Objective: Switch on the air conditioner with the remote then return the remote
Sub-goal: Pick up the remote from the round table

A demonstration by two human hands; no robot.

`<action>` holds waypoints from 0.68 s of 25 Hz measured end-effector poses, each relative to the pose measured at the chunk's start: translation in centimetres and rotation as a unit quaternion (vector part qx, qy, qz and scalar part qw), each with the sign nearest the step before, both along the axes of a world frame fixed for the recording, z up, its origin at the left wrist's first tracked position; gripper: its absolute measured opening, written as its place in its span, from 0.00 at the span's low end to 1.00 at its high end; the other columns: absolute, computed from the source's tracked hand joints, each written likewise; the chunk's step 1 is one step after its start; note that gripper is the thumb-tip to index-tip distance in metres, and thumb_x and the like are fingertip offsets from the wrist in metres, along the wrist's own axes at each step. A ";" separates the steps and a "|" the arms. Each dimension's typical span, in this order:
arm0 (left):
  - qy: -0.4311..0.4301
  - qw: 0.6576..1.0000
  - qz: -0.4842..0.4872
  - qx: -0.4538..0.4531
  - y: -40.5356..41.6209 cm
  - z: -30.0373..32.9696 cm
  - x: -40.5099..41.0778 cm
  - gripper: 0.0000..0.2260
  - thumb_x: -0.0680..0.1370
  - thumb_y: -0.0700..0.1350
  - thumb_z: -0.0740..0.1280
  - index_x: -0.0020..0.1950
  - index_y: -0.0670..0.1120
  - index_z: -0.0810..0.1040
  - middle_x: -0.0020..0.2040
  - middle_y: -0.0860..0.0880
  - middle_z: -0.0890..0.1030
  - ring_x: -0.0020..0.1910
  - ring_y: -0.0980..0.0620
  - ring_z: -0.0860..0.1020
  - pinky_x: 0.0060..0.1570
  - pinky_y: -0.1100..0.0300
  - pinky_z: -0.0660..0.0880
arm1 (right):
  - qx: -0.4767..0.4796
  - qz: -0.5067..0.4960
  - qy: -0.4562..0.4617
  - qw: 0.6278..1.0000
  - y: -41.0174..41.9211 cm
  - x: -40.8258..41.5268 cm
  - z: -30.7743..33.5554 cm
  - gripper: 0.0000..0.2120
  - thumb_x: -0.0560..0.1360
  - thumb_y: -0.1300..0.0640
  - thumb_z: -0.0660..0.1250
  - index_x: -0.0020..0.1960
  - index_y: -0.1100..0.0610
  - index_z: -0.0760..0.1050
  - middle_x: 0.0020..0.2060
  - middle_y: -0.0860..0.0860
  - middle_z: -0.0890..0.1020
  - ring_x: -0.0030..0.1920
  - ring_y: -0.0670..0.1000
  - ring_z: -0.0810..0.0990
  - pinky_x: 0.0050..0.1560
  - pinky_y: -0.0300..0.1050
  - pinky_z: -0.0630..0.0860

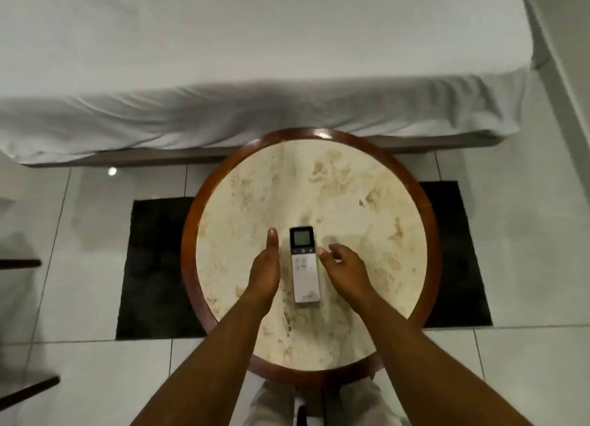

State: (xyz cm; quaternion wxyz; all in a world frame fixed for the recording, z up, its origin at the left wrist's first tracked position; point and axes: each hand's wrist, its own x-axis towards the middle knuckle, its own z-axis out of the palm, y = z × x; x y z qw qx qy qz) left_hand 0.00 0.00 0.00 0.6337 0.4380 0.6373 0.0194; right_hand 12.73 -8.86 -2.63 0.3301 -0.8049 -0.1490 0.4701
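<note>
A white air-conditioner remote with a small grey screen lies face up on the round marble-topped table, screen end away from me. My left hand rests edge-on just left of the remote, fingers straight and together, holding nothing. My right hand hovers just right of it, fingers loosely curled, thumb tip close to the remote's side near the button row. Neither hand grips the remote. The air conditioner is out of view.
The table has a dark wooden rim and stands on a black rug over white floor tiles. A bed with a white sheet runs across behind the table. Dark furniture edges show at the left.
</note>
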 end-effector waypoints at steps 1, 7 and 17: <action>-0.007 0.999 0.027 -0.019 -0.2 -1.0 0.2 0.47 0.65 0.77 0.49 0.72 0.46 0.67 0.71 0.42 0.71 0.68 0.42 0.71 0.69 0.44 0.66 | -0.005 0.006 -0.002 1.000 0.2 -0.3 -1.1 0.25 0.78 0.46 0.64 0.69 0.60 0.72 0.63 0.58 0.78 0.61 0.56 0.77 0.55 0.42 0.69; -0.034 0.995 0.073 -0.058 -1.8 -5.7 -0.6 0.35 0.71 0.74 0.46 0.59 0.49 0.74 0.43 0.54 0.85 0.43 0.55 0.83 0.43 0.57 0.74 | -0.037 -0.006 -0.003 0.999 0.8 -3.0 -5.2 0.12 0.78 0.51 0.65 0.53 0.59 0.80 0.44 0.52 0.82 0.43 0.52 0.81 0.34 0.38 0.71; -0.043 0.997 0.033 -0.049 -2.8 -3.5 -0.7 0.44 0.65 0.76 0.47 0.68 0.48 0.71 0.49 0.54 0.82 0.45 0.55 0.79 0.45 0.57 0.73 | -0.033 -0.107 0.108 0.988 0.3 -3.8 -4.3 0.13 0.79 0.54 0.65 0.59 0.59 0.78 0.54 0.57 0.84 0.49 0.58 0.83 0.50 0.52 0.81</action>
